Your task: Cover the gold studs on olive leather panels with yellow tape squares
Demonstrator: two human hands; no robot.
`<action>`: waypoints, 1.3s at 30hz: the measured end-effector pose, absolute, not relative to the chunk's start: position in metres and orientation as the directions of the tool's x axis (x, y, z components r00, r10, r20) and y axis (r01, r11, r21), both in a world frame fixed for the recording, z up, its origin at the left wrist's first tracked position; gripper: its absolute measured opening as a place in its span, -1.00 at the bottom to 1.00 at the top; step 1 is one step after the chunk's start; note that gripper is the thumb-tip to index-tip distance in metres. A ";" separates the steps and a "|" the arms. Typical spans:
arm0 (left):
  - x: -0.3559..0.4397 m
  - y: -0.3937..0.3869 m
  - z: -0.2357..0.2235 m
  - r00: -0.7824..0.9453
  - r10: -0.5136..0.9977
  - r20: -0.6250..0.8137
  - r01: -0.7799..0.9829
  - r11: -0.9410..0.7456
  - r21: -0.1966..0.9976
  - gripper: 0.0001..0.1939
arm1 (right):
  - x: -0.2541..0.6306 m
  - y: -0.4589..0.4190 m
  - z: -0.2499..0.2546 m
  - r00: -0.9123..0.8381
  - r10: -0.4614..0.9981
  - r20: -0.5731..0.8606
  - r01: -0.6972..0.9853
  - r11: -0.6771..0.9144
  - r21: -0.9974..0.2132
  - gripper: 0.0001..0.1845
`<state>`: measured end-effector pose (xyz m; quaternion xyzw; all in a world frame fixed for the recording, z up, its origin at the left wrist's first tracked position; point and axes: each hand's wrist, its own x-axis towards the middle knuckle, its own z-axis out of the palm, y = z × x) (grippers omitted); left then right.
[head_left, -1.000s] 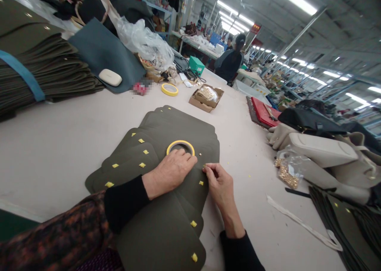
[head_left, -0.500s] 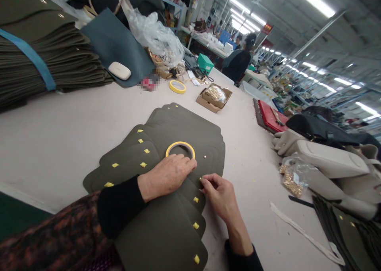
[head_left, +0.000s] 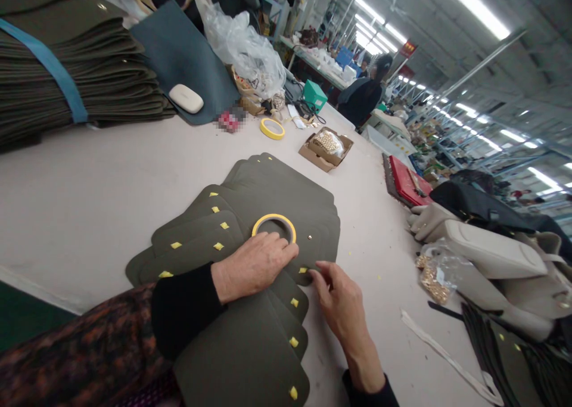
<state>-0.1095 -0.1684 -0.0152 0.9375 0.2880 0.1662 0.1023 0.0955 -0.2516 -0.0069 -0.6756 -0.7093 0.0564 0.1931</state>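
Dark olive panels lie fanned in an overlapping pile on the table, several with small yellow tape pieces near their edges. My left hand rests on the pile, its fingers curled over the near side of a yellow tape roll that stands tilted. Just off the pile's right edge is my right hand, thumb and forefinger slightly apart with nothing visible between them. Close to its fingertips, a yellow tape piece sits on a panel. A small metal stud shows above it.
A strapped stack of olive panels stands at left. Farther back are another tape roll and a cardboard box of gold hardware. Pale bags, a bag of gold parts and a white strip lie at right.
The right thumb and forefinger were pinched at the panel's edge; they have parted and drawn back, and a yellow tape piece now shows there. The left hand stays on the roll.
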 end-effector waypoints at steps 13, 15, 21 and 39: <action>-0.113 -0.164 -0.003 0.804 0.544 0.240 0.433 -0.813 0.390 -0.85 | 0.072 -0.229 0.007 -0.135 0.986 -0.094 0.987 0.125 -0.103 -0.78; -0.114 -0.163 -0.004 0.802 0.543 0.248 0.421 -0.810 0.408 -0.84 | 0.070 -0.227 0.009 -0.049 0.991 -0.122 0.986 0.029 -0.164 -0.77; -0.116 -0.163 -0.005 0.764 0.549 0.341 0.386 -0.811 0.440 -0.77 | 0.064 -0.239 0.006 0.137 0.988 -0.065 0.929 -0.151 -0.338 -0.80; -0.117 -0.194 0.010 0.807 0.508 0.302 0.400 -0.845 0.354 -0.65 | 0.054 -0.261 0.014 -0.167 0.838 0.520 0.803 0.422 -0.421 -0.82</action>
